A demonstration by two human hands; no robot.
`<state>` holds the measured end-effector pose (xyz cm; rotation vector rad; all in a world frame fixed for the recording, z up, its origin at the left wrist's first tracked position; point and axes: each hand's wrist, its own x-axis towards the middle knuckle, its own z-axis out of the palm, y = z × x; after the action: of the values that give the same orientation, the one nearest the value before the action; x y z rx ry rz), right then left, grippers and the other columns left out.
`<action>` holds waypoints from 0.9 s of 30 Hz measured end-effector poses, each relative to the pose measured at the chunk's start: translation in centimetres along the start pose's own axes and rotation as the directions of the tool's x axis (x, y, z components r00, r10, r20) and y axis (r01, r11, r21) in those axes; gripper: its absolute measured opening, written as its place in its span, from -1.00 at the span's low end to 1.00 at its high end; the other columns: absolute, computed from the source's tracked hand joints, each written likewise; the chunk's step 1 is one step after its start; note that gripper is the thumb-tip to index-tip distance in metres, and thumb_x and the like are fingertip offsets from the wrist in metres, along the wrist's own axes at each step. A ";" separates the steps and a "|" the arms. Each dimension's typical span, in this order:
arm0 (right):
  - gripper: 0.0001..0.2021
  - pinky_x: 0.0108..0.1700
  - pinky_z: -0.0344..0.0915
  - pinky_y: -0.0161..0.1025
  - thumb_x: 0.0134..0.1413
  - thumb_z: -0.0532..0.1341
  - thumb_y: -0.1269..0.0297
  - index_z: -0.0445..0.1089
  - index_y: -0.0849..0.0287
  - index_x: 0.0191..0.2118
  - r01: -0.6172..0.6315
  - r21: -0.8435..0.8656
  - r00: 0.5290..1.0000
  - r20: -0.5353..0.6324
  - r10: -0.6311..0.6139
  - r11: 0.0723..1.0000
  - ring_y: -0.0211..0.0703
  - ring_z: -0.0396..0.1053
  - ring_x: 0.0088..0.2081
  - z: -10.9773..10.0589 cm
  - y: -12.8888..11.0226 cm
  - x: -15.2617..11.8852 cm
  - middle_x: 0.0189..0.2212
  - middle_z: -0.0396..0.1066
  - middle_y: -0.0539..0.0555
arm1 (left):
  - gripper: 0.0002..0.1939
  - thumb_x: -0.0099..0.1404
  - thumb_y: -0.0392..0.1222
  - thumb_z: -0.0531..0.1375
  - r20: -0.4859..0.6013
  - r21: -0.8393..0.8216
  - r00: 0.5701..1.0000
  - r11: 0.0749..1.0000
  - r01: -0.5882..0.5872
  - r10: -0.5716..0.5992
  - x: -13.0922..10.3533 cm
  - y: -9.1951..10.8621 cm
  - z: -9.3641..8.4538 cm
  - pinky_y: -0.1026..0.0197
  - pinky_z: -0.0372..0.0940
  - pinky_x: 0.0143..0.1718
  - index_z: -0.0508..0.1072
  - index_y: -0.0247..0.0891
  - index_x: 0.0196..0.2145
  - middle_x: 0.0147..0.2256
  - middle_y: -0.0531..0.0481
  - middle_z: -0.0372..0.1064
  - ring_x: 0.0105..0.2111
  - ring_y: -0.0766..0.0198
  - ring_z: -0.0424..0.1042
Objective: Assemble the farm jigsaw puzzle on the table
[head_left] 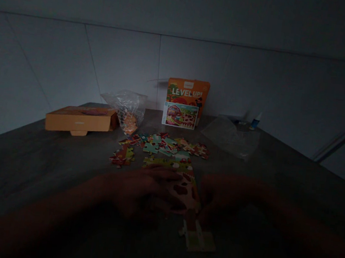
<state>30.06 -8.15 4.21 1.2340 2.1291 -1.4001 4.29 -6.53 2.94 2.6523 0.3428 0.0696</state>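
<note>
A partly joined jigsaw puzzle (182, 187) with a spotted cow and green grass lies on the table in front of me. My left hand (144, 189) rests over its left side, fingers stretched out across the pieces. At the right edge is my right hand (217, 195), its fingers bent down near a puzzle piece (199, 237) at the lower end. Dim light hides the right fingertips, and I cannot tell if they grip that piece. Beyond the hands lies a heap of loose puzzle pieces (164, 144), with a smaller cluster (122, 155) at its left.
An orange box (79, 121) lies at the left, beside a clear plastic bag (128, 104) with pieces inside. Against the wall stand a "LEVEL UP!" box (189, 90) and a farm picture card (180, 116). Another clear bag (233, 137) and a small bottle (255, 121) are at the right.
</note>
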 end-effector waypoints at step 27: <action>-0.54 -0.61 0.09 -0.43 -0.15 0.36 -0.14 0.40 0.24 -0.52 -0.071 -0.043 0.989 0.130 0.076 0.997 -0.40 0.20 -0.65 -0.5 0.8 0.8 -0.66 0.29 -0.12 | -0.35 0.15 -0.21 0.28 0.065 0.059 0.983 0.983 -0.175 0.171 0.3 0.2 0.7 -0.23 -0.13 0.32 0.34 0.03 0.21 0.38 -0.05 -0.13 0.36 -0.18 -0.15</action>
<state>30.32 -7.18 3.45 1.1605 1.9920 -1.3642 4.76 -6.94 2.41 2.7358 0.0952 0.0346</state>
